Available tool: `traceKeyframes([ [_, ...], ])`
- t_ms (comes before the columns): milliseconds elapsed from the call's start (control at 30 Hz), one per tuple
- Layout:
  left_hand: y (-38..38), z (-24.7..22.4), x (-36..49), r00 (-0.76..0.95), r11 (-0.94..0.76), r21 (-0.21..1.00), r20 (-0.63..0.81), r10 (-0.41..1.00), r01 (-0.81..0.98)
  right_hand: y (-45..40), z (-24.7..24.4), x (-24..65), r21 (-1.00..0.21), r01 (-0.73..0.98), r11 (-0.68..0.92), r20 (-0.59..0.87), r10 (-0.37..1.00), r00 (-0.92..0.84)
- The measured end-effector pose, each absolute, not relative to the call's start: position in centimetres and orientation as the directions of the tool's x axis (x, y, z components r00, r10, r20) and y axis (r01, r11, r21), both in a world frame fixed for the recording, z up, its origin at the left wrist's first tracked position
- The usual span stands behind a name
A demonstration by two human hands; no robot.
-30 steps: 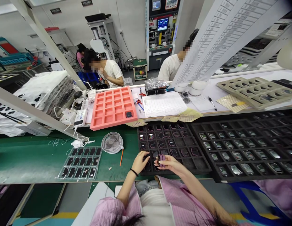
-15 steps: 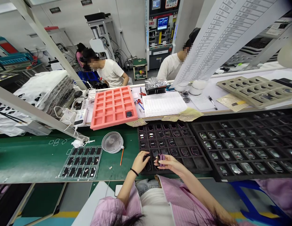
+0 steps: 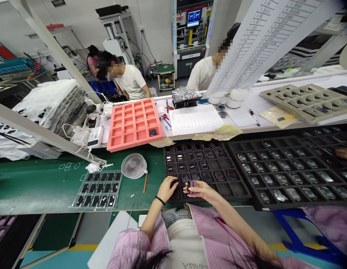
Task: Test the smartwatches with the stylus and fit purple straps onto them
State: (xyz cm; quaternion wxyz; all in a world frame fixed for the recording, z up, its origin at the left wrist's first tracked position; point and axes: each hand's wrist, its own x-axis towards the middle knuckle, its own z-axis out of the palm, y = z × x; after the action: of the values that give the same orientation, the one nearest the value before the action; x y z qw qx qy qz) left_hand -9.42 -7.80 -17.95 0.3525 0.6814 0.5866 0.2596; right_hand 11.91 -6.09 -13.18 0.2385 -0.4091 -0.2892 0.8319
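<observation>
My right hand (image 3: 203,190) pinches a purple-cased watch body (image 3: 192,186), held on its edge above the near part of a black foam tray (image 3: 229,190). To the left of it, my left hand (image 3: 166,189) reaches over the tray's near-left corner. Its thumb and fingers are bent but apart, around a dark watch in a slot; contact is unclear. Another watch (image 3: 176,193) lies just beside the left thumb. Rows of dark-faced watches fill many slots beyond my hands, and two of them have lit screens (image 3: 179,157).
A second black tray (image 3: 256,203) of watches adjoins on the right, where another person's hand (image 3: 344,153) shows. To the left are a white fan (image 3: 134,166), an orange stick (image 3: 145,182) and a clear tray (image 3: 98,189). A pink tray (image 3: 135,125) and paper sheet (image 3: 195,119) lie on the shelf.
The view has shifted slightly. Both my hands keep nearly the same place and hold. Another person's hand has come into view at the far right over the second tray.
</observation>
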Motion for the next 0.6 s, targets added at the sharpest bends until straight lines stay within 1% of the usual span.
traceKeyframes([
  [600, -7.64, -18.20, -9.41, 0.186, -0.072, 0.779, -0.058, 0.981, 0.623, -5.92, -13.58, 11.91, -0.663, -0.178, -0.727, -0.542, 0.630, -0.556],
])
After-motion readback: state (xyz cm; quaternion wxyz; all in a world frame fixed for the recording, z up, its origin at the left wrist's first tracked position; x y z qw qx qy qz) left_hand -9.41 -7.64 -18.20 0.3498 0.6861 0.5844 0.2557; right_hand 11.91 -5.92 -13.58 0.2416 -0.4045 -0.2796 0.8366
